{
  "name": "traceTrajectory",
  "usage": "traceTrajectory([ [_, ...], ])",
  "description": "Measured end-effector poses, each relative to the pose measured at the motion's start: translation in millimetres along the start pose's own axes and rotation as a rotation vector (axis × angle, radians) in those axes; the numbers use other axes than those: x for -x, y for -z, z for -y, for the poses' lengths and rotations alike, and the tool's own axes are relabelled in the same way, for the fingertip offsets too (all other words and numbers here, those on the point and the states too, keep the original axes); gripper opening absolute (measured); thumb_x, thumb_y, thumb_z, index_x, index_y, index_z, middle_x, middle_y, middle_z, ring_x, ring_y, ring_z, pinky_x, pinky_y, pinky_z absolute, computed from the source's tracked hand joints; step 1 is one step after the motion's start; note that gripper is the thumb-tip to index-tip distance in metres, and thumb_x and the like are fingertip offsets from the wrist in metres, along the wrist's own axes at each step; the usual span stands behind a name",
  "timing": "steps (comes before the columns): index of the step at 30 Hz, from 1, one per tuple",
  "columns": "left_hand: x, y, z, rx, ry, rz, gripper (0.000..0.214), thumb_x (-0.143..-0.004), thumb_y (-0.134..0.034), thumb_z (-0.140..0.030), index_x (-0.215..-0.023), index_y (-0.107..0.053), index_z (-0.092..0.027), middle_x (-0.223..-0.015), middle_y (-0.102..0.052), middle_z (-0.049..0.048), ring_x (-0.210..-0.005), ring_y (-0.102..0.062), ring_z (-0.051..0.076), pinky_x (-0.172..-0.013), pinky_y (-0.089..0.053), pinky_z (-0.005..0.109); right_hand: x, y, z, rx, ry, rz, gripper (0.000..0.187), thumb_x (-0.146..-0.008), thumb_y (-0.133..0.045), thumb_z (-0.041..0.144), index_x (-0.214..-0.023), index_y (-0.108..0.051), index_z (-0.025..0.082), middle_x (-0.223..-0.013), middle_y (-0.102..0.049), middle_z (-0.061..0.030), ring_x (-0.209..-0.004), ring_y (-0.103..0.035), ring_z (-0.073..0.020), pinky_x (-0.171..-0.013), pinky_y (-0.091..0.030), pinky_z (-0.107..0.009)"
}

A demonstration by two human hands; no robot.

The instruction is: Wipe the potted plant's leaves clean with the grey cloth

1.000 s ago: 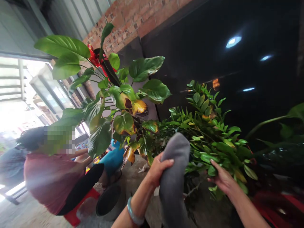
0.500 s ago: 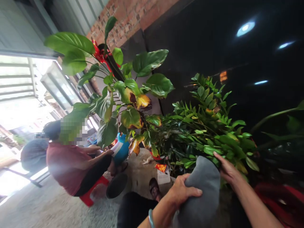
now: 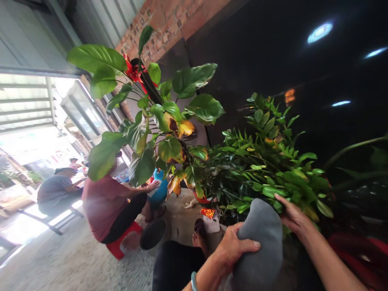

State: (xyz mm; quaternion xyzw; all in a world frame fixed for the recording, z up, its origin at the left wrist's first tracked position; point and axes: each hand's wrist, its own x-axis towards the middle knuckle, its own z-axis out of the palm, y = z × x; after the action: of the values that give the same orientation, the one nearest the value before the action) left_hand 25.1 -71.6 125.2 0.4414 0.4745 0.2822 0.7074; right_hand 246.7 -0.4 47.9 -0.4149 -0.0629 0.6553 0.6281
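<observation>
A grey cloth hangs from my left hand, its thumb pressed on top and the fingers tucked behind. A pale green bangle circles my left wrist. My right hand is just right of the cloth, closed at the green leaves of a bushy plant. One of its digits lies along a leaf; its other fingers are partly hidden. Cloth and leaves are close together, and I cannot tell whether they touch.
A tall plant with yellowing leaves and a red ribbon stands left. A person in a red shirt sits on a red stool near a dark bucket. A printed card lies by my foot. A glossy black wall rises behind.
The view has shifted slightly left, bringing another seated person further into sight. The red-shirted person's hand has moved. My hands keep nearly the same hold on cloth and leaf.
</observation>
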Motion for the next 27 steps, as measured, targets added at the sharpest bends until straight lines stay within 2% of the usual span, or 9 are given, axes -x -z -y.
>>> traceTrajectory([
  [6,-7,-0.3,3,0.002,0.018,0.012,0.054,-0.032,-0.085,-0.032,-0.083,-0.071,-0.018,-0.067,-0.068,-0.0003,-0.061,-0.057,0.017,-0.064,-0.046,0.031,3,-2,-1,0.010,0.003,-0.009,0.013,-0.064,-0.074,0.015,-0.076,-0.069,0.019,-0.077,-0.077,-0.0092,-0.092,-0.072,-0.0331,-0.077,-0.059,-0.045],
  [11,-11,3.5,-9,-0.006,0.006,0.017,0.053,-0.034,-0.085,-0.031,-0.084,-0.071,-0.017,-0.068,-0.068,0.0002,-0.061,-0.058,0.017,-0.064,-0.046,0.031,1,-6,-4,-0.003,0.023,-0.012,0.008,-0.066,-0.072,0.018,-0.073,-0.068,0.020,-0.069,-0.075,-0.0065,-0.086,-0.073,-0.0318,-0.074,-0.059,-0.044],
  [13,-13,5.1,-14,0.018,-0.012,0.040,0.054,-0.033,-0.085,-0.032,-0.083,-0.072,-0.017,-0.068,-0.069,0.0007,-0.061,-0.058,0.017,-0.064,-0.046,0.031,2,-7,-4,-0.004,0.033,-0.010,0.010,-0.065,-0.073,0.019,-0.073,-0.068,0.021,-0.065,-0.074,-0.0051,-0.076,-0.073,-0.0302,-0.066,-0.059,-0.042],
  [16,-18,10.1,-22,0.030,-0.041,0.035,0.053,-0.034,-0.086,-0.033,-0.082,-0.072,-0.016,-0.067,-0.068,0.0005,-0.060,-0.058,0.016,-0.063,-0.046,0.030,5,-8,-3,-0.003,0.043,-0.016,0.011,-0.065,-0.074,0.020,-0.072,-0.066,0.021,-0.058,-0.070,-0.0018,-0.054,-0.067,-0.0237,-0.046,-0.054,-0.033],
  [18,-20,16.3,-35,0.006,-0.064,0.024,0.052,-0.036,-0.086,-0.033,-0.083,-0.072,-0.016,-0.066,-0.068,0.0006,-0.059,-0.058,0.015,-0.062,-0.046,0.029,8,-9,-3,-0.002,0.049,-0.026,0.013,-0.064,-0.075,0.019,-0.071,-0.064,0.022,-0.054,-0.068,-0.0002,-0.045,-0.062,-0.0201,-0.036,-0.047,-0.027],
  [20,-22,24.3,-60,-0.021,-0.121,0.002,0.052,-0.038,-0.087,-0.034,-0.084,-0.071,-0.015,-0.066,-0.069,0.0006,-0.058,-0.058,0.015,-0.060,-0.046,0.028,11,-11,-4,-0.004,0.054,-0.037,0.015,-0.063,-0.075,0.018,-0.069,-0.062,0.022,-0.052,-0.066,0.0003,-0.043,-0.061,-0.0192,-0.033,-0.044,-0.025],
  [23,-25,35.2,-111,0.009,-0.305,-0.095,0.054,-0.041,-0.087,-0.034,-0.088,-0.069,-0.015,-0.067,-0.070,0.0006,-0.056,-0.059,0.014,-0.058,-0.046,0.026,14,-14,-5,-0.016,0.060,-0.042,0.014,-0.064,-0.074,0.018,-0.069,-0.062,0.022,-0.053,-0.066,-0.0001,-0.044,-0.062,-0.0197,-0.032,-0.044,-0.025],
  [25,-31,39.5,-137,0.075,-0.435,-0.169,0.053,-0.043,-0.086,-0.034,-0.089,-0.068,-0.016,-0.068,-0.070,0.0004,-0.057,-0.060,0.015,-0.058,-0.047,0.026,15,-16,-6,-0.026,0.063,-0.039,0.013,-0.064,-0.073,0.018,-0.070,-0.062,0.022,-0.054,-0.066,-0.0003,-0.044,-0.062,-0.0200,-0.032,-0.045,-0.026],
  [27,-40,42.0,-143,0.134,-0.493,-0.224,0.050,-0.045,-0.085,-0.034,-0.088,-0.067,-0.017,-0.066,-0.069,-0.0007,-0.056,-0.059,0.014,-0.058,-0.047,0.026,14,-17,-7,-0.031,0.068,-0.036,0.013,-0.064,-0.074,0.019,-0.071,-0.063,0.022,-0.054,-0.066,-0.0001,-0.045,-0.062,-0.0202,-0.032,-0.045,-0.027],
])
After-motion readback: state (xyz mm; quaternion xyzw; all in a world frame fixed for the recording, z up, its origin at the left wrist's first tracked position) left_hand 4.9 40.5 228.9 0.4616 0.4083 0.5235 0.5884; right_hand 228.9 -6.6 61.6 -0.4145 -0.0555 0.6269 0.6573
